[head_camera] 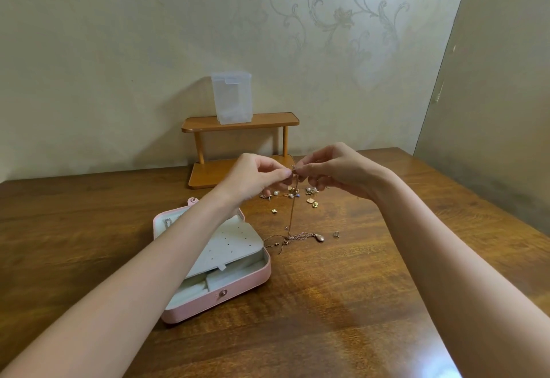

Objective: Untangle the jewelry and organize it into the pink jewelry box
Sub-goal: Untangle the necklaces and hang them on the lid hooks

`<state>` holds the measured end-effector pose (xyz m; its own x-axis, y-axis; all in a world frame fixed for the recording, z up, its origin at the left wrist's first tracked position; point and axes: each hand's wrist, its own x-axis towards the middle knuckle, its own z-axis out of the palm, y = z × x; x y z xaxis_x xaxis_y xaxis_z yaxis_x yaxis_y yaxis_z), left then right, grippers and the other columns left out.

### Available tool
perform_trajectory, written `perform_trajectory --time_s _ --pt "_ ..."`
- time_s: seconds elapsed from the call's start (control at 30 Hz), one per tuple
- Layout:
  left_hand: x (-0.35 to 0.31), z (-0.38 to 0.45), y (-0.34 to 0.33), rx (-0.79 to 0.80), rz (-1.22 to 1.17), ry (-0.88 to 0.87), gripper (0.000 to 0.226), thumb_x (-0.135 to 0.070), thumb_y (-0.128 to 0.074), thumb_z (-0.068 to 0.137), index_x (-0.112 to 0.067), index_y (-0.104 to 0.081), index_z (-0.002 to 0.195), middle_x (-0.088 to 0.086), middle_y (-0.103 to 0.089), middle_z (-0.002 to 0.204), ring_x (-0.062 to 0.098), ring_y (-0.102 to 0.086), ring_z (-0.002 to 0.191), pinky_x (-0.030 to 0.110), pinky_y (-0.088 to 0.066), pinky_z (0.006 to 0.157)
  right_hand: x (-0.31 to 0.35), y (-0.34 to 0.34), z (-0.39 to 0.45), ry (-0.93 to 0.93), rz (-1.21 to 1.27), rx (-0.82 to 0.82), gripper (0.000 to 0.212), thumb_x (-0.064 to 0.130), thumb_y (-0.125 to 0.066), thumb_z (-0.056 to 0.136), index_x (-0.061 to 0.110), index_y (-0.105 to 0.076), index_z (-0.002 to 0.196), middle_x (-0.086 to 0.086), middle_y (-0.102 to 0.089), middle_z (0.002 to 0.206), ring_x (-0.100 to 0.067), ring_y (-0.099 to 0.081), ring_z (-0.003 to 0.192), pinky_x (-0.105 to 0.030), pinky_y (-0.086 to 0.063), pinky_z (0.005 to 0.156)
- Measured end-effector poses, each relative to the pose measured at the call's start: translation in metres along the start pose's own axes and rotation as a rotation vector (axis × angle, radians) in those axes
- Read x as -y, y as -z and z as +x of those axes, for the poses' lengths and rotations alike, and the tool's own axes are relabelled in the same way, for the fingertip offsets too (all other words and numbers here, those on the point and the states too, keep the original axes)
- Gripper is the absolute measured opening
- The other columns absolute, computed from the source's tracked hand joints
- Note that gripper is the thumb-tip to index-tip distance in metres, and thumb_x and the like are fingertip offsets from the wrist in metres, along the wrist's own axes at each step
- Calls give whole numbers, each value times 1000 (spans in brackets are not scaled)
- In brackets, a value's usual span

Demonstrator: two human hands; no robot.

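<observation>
We see one rose-gold chain point(293, 211) hanging from our fingertips down to a tangle on the table point(357, 288), just right of the one open pink jewelry box point(238, 287). Beyond the tangle lie a dozen or so small earrings point(311, 200); we cannot count them exactly. Our left hand point(256, 179) and right hand point(336, 169) both pinch the chain's top, raised above the table, forearms converging.
</observation>
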<state>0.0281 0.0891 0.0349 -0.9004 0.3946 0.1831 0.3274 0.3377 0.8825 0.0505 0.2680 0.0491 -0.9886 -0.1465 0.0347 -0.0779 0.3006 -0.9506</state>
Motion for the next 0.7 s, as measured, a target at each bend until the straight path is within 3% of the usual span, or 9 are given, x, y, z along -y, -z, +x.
perform_trajectory --time_s 0.1,0.2,0.3,0.37,0.53,0.7 --pt "1 1 1 -71 -36 26 11 -16 -62 89 -12 -70 83 1 -70 80 3 -66 69 11 -46 53 0 -1 0 7 -34 -1 12 3 -62 87 -3 -68 94 -11 -62 80 -9 -54 57 -16 -47 51" --pt "2 1 -2 -156 124 -22 13 -18 -61 89 -10 -71 86 1 -68 82 10 -61 70 15 -47 59 1 -3 2 -7 -100 23 12 4 -63 87 -3 -68 95 -11 -63 80 -10 -55 60 -17 -48 53" --pt "0 1 -5 -213 237 -117 12 -19 -64 88 -10 -72 89 -3 -64 81 5 -55 65 9 -42 56 2 -4 4 -36 -155 62 9 5 -65 85 0 -69 92 -9 -65 78 -11 -57 63 -18 -49 56" --pt "0 1 -5 -182 140 -103 8 -16 -65 87 -11 -70 89 -3 -64 81 5 -56 66 9 -43 55 2 -3 4 -48 -124 73 6 3 -65 85 1 -68 90 -8 -66 78 -12 -60 65 -18 -50 56" --pt "-4 1 -6 -81 -492 150 7 -6 -63 87 -12 -61 89 3 -63 77 8 -59 70 12 -47 50 2 0 3 -38 -20 97 6 -2 -62 86 -2 -66 91 -11 -65 79 -9 -57 60 -16 -47 52" --pt "-6 1 -6 -36 -472 137 6 -5 -55 92 -11 -53 93 3 -59 73 7 -51 58 13 -38 41 -1 0 4 -27 33 129 8 0 -61 86 -1 -66 93 -8 -65 80 -9 -60 67 -16 -50 60"
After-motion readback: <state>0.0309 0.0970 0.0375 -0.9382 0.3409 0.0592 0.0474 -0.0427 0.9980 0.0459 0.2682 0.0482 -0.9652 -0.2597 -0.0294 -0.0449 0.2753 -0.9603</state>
